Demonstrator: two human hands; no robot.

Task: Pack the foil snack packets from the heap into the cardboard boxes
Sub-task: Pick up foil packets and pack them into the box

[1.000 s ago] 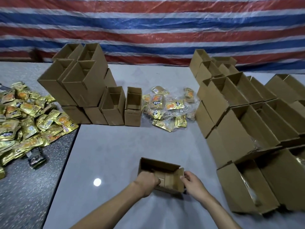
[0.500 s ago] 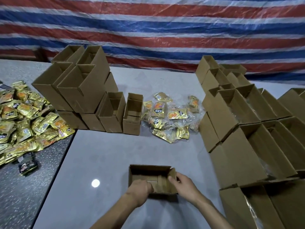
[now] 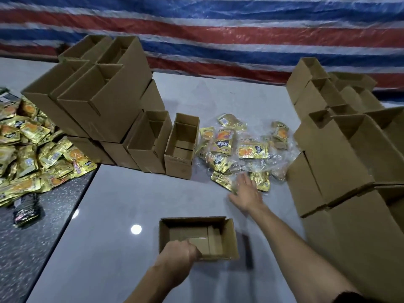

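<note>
An open, empty cardboard box [image 3: 227, 239] stands on the grey table in front of me. My left hand [image 3: 178, 255] grips its near left rim. My right hand [image 3: 246, 192] is stretched forward with fingers spread, reaching the near edge of a small heap of gold foil snack packets [image 3: 238, 147] lying on clear plastic wrap. It holds nothing. A much larger heap of gold packets [image 3: 28, 149] lies at the far left on the dark counter.
Stacked open cardboard boxes [image 3: 98, 99] stand at the back left, with two single ones [image 3: 181, 147] beside them. More boxes [image 3: 349, 154] are piled along the right. A dark packet [image 3: 26, 212] lies on the speckled counter. A striped tarpaulin hangs behind.
My right hand has let go of the box and reached forward to the small packet heap. The left hand stays on the box. The view has moved closer to the table.
</note>
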